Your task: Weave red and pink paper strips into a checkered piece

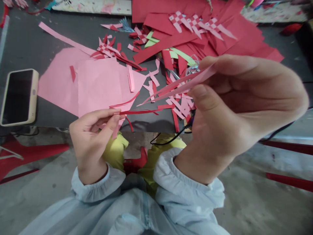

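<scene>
Matt paper strips (176,85) — pink, red; glossy phone (18,96) screen; matt dark table (29,45).

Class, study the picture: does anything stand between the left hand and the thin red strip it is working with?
Nothing visible does. The left hand pinches one end of the thin red strip, fingertips directly on the paper. The right hand holds the pink strips higher up, apart from it.

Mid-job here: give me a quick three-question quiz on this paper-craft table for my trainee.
1. True or false: the phone lies screen up on the table, left of the pink sheet.
2. What does the right hand pinch? A a pen, B pink strips, C a green strip.
3. Fill in: the left hand pinches a thin ___ strip.
Key: 1 true; 2 B; 3 red, the red strip.
</scene>
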The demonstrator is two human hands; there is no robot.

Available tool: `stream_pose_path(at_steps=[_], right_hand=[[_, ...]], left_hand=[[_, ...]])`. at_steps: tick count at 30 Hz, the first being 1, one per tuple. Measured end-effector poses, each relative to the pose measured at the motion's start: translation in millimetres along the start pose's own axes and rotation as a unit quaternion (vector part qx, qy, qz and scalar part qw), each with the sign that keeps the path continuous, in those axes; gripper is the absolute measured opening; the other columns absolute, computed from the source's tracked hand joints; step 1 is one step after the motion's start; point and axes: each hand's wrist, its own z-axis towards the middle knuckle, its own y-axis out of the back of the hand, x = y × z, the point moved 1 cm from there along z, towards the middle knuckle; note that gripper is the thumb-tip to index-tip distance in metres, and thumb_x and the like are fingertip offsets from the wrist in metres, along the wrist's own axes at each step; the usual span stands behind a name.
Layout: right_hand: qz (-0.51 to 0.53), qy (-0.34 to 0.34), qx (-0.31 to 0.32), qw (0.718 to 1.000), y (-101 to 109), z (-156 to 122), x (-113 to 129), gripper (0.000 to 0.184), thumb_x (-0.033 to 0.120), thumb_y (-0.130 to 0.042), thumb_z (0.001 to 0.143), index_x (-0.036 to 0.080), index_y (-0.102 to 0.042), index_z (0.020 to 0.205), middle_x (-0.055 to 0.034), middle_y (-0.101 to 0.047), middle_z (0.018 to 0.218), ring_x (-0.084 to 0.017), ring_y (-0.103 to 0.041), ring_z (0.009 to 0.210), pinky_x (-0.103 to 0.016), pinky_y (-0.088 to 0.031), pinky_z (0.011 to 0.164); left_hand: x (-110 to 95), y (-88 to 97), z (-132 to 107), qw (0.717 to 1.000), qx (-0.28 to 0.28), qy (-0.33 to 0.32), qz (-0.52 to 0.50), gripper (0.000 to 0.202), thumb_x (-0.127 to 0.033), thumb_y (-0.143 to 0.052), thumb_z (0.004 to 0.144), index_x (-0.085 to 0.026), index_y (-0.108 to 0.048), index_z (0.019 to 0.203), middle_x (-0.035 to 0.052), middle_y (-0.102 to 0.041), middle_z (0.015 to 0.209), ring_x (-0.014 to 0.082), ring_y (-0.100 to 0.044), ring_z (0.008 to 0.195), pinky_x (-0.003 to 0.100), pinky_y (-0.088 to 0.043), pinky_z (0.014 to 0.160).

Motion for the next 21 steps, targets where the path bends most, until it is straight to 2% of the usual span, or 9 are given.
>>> stream_pose_path(at_steps=[7,13,18,21], right_hand=[[-0.008,0.043,0.012,0.999,3.2,0.0,-8.7,0.041,-0.002,-0.067,0.068,0.026,-0.081,0.094,0.0041,-0.077,0.088,-0.016,-0.071,0.074,-0.026,-0.058,0.046],[-0.043,0.02,0.017,0.999,1.7,-1.4,-5.2,0.047,-0.002,-0.065,0.067,0.034,-0.08,0.093,0.0092,-0.075,0.086,-0.014,-0.069,0.066,-0.027,-0.059,0.048],[-0.014,0.02,0.012,1.0,0.0,-2.3,-3.9,0.045,-0.005,-0.065,0.065,0.026,-0.081,0.092,0.0048,-0.076,0.083,-0.014,-0.067,0.066,-0.026,-0.055,0.046],[-0.012,-0.003,0.01,1.0,-2.8,-4.4,-1.4,0.041,-0.005,-0.065,0.067,0.024,-0.082,0.092,0.002,-0.076,0.082,-0.014,-0.066,0.068,-0.027,-0.054,0.051]], left_hand=[[2.4,1.0,0.4,1.0,0.002,-0.012,-0.004,0.019,-0.018,-0.082,0.078,-0.034,-0.08,0.087,-0.004,-0.078,0.078,0.0143,-0.075,0.064,0.018,-0.055,0.043],[1.5,0.7,0.5,1.0,-0.002,-0.011,0.015,0.017,-0.017,-0.082,0.078,-0.032,-0.08,0.085,-0.0031,-0.078,0.077,0.0138,-0.074,0.061,0.019,-0.055,0.042],[-0.5,0.4,0.5,1.0,0.003,-0.007,0.01,0.012,-0.018,-0.081,0.079,-0.029,-0.08,0.085,-0.0019,-0.078,0.076,0.0137,-0.074,0.061,0.019,-0.054,0.043],[1.3,2.1,0.5,1.0,0.013,-0.003,0.019,0.013,-0.021,-0.081,0.08,-0.031,-0.08,0.087,-0.002,-0.078,0.077,0.0152,-0.074,0.06,0.022,-0.055,0.043]])
